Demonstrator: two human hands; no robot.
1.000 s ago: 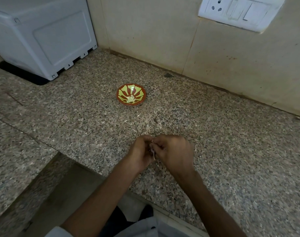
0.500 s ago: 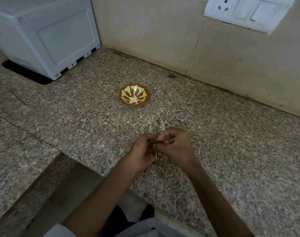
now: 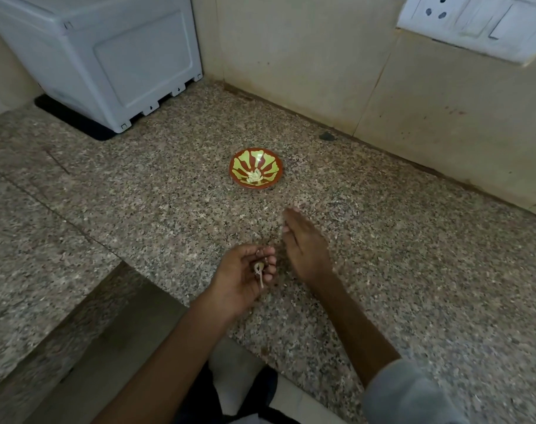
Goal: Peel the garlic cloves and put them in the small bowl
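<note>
A small red bowl (image 3: 256,168) with a yellow-green flower pattern stands on the granite counter (image 3: 413,270). Several pale peeled cloves (image 3: 255,176) lie in its middle. Nearer to me, my left hand (image 3: 243,276) is palm up, its fingers curled round a small garlic piece (image 3: 259,267) with a pale strip of skin hanging from it. My right hand (image 3: 305,243) is beside it, fingers straight and blurred, pointing toward the bowl and holding nothing that I can see.
A white plastic appliance (image 3: 107,56) on a black mat stands at the back left. A tiled wall with a white switch and socket plate (image 3: 474,22) runs behind the counter. The counter edge drops off at the lower left.
My hands were together, both working on the garlic. Now the right hand has let go and moved forward and right with straight fingers. The left hand has turned palm up with the garlic.
</note>
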